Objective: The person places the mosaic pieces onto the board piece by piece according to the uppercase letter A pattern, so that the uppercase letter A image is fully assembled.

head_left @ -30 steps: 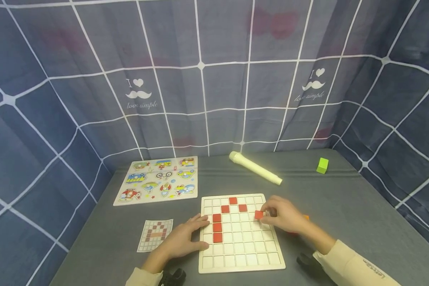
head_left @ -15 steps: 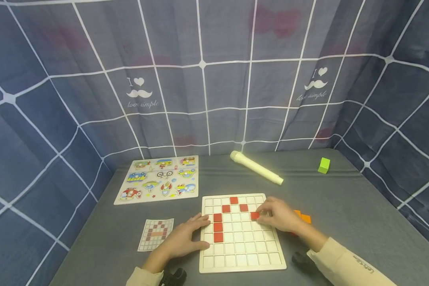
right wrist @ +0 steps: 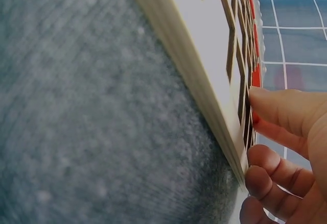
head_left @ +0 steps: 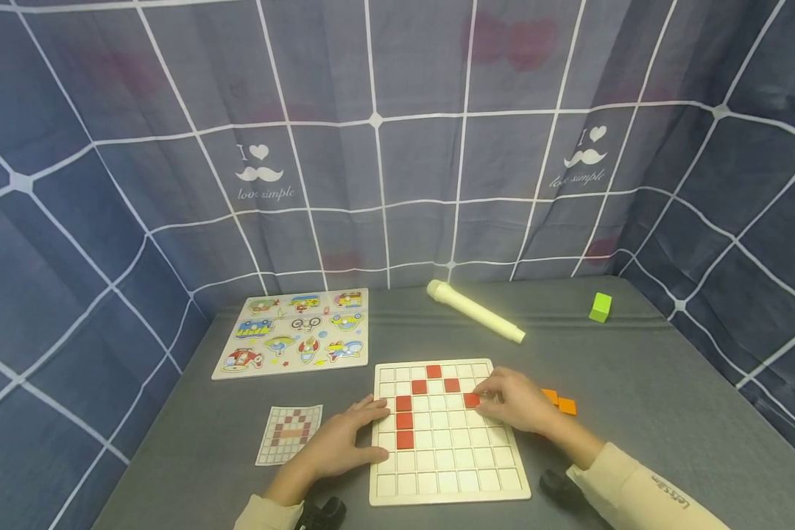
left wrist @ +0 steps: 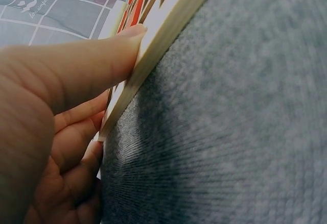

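A pale wooden grid board [head_left: 447, 461] lies flat, with several red square tiles in its cells. My left hand [head_left: 340, 440] rests at the board's left edge, fingers spread, with the thumb [left wrist: 110, 55] touching the rim in the left wrist view. At the upper right of the grid, my right hand [head_left: 518, 399] holds a red tile [head_left: 472, 400] between thumb and fingertips, down at a cell. Seen from the right wrist, the thumb and index finger [right wrist: 281, 132] meet at the board's surface; the tile is mostly hidden there.
A small pattern card [head_left: 289, 436] lies left of the board. Behind it is a vehicle picture puzzle [head_left: 291, 336]. A pale toy microphone [head_left: 475, 312] lies at the back, and a green block [head_left: 600, 307] stands far right. Orange tiles [head_left: 567, 406] sit partly behind the right hand.
My right hand has moved slightly left and brought the red tile down to the grid, then stayed nearly still. The left hand keeps its place at the board's edge.
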Motion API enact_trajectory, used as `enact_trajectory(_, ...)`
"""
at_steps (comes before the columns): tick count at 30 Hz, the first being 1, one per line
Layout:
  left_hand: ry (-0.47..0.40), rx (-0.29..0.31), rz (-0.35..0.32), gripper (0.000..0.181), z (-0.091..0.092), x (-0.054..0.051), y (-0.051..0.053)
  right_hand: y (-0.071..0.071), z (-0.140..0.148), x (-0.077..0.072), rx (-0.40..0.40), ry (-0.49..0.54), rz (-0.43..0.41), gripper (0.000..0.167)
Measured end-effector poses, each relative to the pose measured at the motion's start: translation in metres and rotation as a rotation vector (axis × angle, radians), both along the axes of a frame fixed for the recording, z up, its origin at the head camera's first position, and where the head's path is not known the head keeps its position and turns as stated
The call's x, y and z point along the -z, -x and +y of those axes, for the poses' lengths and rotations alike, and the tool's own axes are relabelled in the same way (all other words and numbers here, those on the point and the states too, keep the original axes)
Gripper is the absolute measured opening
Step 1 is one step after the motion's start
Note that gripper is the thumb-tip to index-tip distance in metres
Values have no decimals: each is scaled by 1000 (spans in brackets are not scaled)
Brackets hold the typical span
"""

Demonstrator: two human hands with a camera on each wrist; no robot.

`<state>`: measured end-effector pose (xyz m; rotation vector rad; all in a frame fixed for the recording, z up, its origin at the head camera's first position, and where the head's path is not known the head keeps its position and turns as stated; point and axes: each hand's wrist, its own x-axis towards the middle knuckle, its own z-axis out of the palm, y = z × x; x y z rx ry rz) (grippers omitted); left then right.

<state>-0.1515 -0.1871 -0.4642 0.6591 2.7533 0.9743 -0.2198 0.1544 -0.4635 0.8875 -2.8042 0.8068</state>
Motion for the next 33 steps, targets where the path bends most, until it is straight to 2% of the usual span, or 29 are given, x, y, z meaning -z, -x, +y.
enact_trajectory(18,7,-8,-9,63,1,-2,-1,0,-3,-1,35,-19,-31,21)
enact_trajectory(25,-8,-11,-5,64,-2,0,-3,1,-6,0,-3,-6,-32,20)
enact_trajectory(33,-4,-5,3,64,1,0,0,1,-3,0,14,-17,-18,21)
